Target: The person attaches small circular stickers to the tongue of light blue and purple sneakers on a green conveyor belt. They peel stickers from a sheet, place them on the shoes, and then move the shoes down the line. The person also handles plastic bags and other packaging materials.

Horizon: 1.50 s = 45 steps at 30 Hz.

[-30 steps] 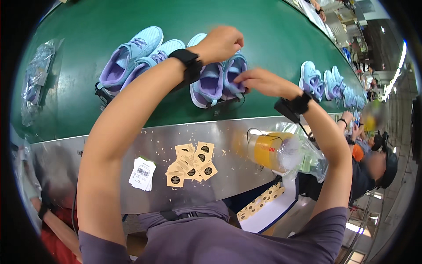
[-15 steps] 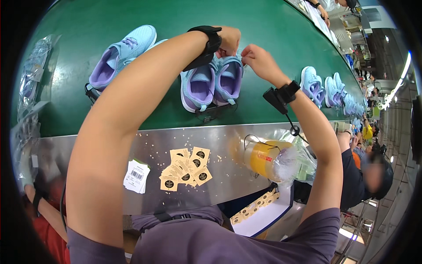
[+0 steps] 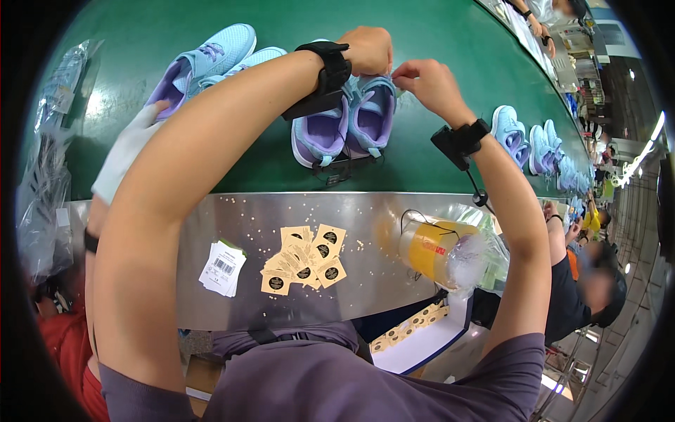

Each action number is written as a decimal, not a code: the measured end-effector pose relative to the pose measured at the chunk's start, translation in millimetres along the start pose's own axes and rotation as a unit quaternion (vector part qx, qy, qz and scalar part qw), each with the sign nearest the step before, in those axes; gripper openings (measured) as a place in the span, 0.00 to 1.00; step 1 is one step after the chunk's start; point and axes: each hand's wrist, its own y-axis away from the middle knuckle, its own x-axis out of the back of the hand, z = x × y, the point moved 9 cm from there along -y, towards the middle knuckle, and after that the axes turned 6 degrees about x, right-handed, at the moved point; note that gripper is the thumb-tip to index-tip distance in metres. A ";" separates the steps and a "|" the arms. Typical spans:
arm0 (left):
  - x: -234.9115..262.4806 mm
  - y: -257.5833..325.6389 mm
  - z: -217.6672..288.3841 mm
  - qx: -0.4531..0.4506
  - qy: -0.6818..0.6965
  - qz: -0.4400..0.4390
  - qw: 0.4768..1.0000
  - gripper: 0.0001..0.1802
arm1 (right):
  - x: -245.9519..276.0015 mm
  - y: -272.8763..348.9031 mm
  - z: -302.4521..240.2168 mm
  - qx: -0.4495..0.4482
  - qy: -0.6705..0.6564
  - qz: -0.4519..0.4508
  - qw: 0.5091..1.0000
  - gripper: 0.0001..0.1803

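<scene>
Your two hands meet over a pair of purple-and-blue sneakers (image 3: 344, 126) that sits heels toward you on the green conveyor belt (image 3: 436, 42), near its front edge and at about 12 o'clock from your chest. Your left hand (image 3: 367, 49) rests on the far end of the pair with its fingers curled down over the toe area; what they grip is hidden behind the knuckles, so you cannot tell more than that they are closed on the shoe. Your right hand (image 3: 427, 83) is at 1 o'clock of the pair, just beside the left hand, its fingers pinched narrow on the upper edge of the right-hand shoe. Black tags and cord (image 3: 337, 169) hang from the heels at 6 o'clock.

Each wrist carries a black strap; the right one holds a small black device (image 3: 460, 141).

At 10 o'clock of the pair lies a second pair of light blue sneakers (image 3: 207, 60), and a white-gloved hand (image 3: 130, 151) of another person touches it from the left. At 3 o'clock more blue sneakers (image 3: 524, 137) run along the belt.

Nearer to you, on the steel worktop (image 3: 365, 281), lie tan square tags (image 3: 306, 260), a white barcode label stack (image 3: 221, 267) at their 9 o'clock, and a yellow spool in clear plastic (image 3: 439, 253) at their 3 o'clock.
</scene>
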 end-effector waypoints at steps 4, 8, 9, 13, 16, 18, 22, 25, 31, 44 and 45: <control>7.0 1.4 -6.3 -0.020 0.008 0.055 0.998 0.07 | -3.4 -6.8 -16.6 0.063 -0.039 0.020 0.997 0.08; 4.8 -4.8 -16.0 -0.014 -0.035 0.088 0.995 0.06 | -6.2 -7.3 -22.6 0.060 -0.075 0.019 0.995 0.09; 6.9 -2.2 -12.7 -0.018 -0.050 0.092 0.994 0.06 | -6.9 -5.6 -25.4 0.059 -0.058 0.021 0.996 0.11; 14.5 29.7 19.0 -0.137 -0.123 0.176 0.967 0.08 | 9.2 -2.6 -32.9 0.155 0.005 0.177 0.972 0.15; 24.6 37.7 12.2 -0.117 -0.041 0.188 0.974 0.08 | 12.1 -10.9 -15.1 0.080 -0.174 0.121 0.974 0.15; 15.6 25.7 -20.1 0.038 0.237 0.009 0.971 0.13 | -1.6 -9.3 -7.5 -0.045 -0.469 -0.010 0.882 0.13; 18.9 42.9 -27.9 0.004 0.529 -0.007 0.848 0.13 | 10.8 1.1 -17.4 -0.045 -0.646 0.032 0.762 0.15; 14.5 46.1 -30.7 -0.002 0.532 0.021 0.846 0.13 | 6.6 0.3 -16.9 -0.050 -0.606 0.039 0.793 0.17; 11.7 46.9 -28.3 -0.013 0.513 0.025 0.858 0.15 | 1.8 -2.9 -19.5 -0.064 -0.576 0.047 0.813 0.17; 14.1 46.0 -43.5 -0.003 0.478 0.033 0.878 0.28 | -8.1 -11.0 -38.9 -0.048 -0.547 0.019 0.835 0.16; 14.4 46.7 -43.2 0.010 0.470 0.032 0.882 0.27 | -6.5 -11.1 -41.4 -0.041 -0.521 0.019 0.852 0.16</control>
